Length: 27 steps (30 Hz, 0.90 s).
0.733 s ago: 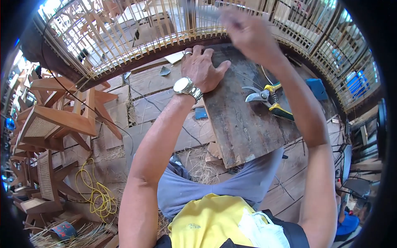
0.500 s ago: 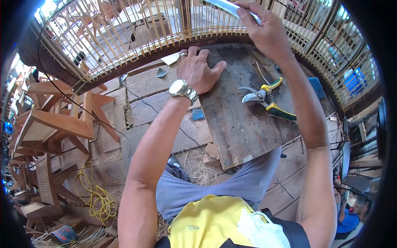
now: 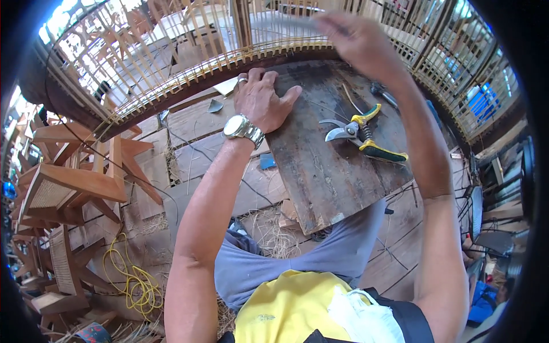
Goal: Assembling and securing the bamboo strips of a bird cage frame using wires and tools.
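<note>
My left hand, a watch on its wrist, rests with thumb and fingers spread at the far left corner of a worn wooden board. Its fingertips are by the dark curved rail of a frame strung with upright cane strands. Above that rail, my right hand is closed on a long, thin, silvery tool. Motion smears hand and tool, so the tool's kind cannot be made out. Pruning shears with yellow and green handles lie on the board, jaws apart.
A metal tool with a dark head lies beyond the shears, beside my right forearm. Wooden chairs and a coiled yellow cord are at the left. Cane scraps litter the plank floor below the board.
My right hand has moved slightly left and down, swinging the silvery tool to a flatter angle. My left hand stays on the board's corner. The whole view has shifted a little.
</note>
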Each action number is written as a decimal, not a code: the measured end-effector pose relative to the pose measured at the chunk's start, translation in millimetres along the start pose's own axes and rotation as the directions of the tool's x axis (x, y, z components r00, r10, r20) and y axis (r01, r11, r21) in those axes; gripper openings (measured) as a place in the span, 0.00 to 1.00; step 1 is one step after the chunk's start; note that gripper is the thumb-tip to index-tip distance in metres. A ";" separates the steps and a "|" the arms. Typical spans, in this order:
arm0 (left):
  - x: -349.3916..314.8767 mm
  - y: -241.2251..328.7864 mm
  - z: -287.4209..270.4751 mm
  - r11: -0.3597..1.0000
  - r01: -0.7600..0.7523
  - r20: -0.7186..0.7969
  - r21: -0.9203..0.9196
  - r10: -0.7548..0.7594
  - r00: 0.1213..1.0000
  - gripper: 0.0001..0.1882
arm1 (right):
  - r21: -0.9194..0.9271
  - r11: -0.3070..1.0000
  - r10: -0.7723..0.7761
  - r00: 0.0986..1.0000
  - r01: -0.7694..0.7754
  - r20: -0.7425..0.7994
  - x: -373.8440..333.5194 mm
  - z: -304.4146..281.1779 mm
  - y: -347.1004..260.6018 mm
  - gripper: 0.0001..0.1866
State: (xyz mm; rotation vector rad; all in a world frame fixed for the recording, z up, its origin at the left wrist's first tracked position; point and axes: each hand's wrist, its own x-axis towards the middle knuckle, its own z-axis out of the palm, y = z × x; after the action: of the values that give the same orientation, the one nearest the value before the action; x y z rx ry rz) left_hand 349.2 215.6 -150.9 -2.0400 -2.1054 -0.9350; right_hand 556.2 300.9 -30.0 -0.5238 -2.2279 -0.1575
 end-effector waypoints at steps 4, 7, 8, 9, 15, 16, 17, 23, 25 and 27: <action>0.2 2.2 -0.6 1.000 0.009 -0.001 0.009 -0.009 1.000 0.41 | -0.088 0.994 0.043 0.987 -0.057 -0.158 -6.7 -10.3 34.0 0.17; 0.5 4.8 -3.2 0.999 0.031 0.027 0.022 -0.031 0.999 0.41 | -0.147 0.986 0.122 0.943 -0.079 0.311 -13.5 -18.5 44.5 0.18; 0.6 5.9 -3.7 0.999 0.047 0.040 0.027 -0.048 0.998 0.41 | -0.134 0.986 0.129 0.959 -0.097 0.253 -13.2 -24.2 46.2 0.18; 0.3 6.1 -4.3 0.999 0.048 0.041 0.019 -0.048 0.998 0.40 | -0.114 0.983 0.157 0.977 -0.142 0.141 -13.5 -27.6 45.4 0.18; 0.2 4.8 -2.2 0.999 0.037 0.029 0.025 -0.038 0.999 0.41 | -0.185 0.956 0.281 0.897 -0.229 0.340 -12.3 -25.4 26.3 0.17; 0.2 4.1 -1.6 0.999 0.034 0.025 0.025 -0.035 0.999 0.41 | -0.190 0.964 0.228 0.949 -0.188 0.217 -11.8 -23.4 23.4 0.17; 0.0 3.4 -1.3 0.999 0.032 0.031 0.027 -0.033 0.999 0.41 | -0.168 0.973 0.187 0.970 -0.161 0.155 -11.0 -21.7 20.8 0.17; -0.7 3.7 -1.7 0.999 0.041 0.025 -0.011 -0.041 0.999 0.38 | -0.118 0.988 0.076 0.980 -0.099 -0.183 -6.1 7.4 6.0 0.16; -0.8 4.1 -2.2 0.999 0.038 0.018 0.004 -0.038 0.999 0.41 | -0.149 0.988 0.023 1.000 -0.024 -0.008 -2.3 11.0 2.2 0.14; -1.1 3.3 -2.9 0.999 0.042 0.018 0.007 -0.042 0.999 0.41 | -0.157 0.983 0.101 0.995 -0.096 0.025 1.0 3.1 -2.2 0.16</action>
State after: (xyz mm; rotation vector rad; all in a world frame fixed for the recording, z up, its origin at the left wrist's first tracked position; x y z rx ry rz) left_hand 351.3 213.0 -147.9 -2.0169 -2.1656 -0.9167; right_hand 552.6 300.0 -31.1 -0.7247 -2.2274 -0.2741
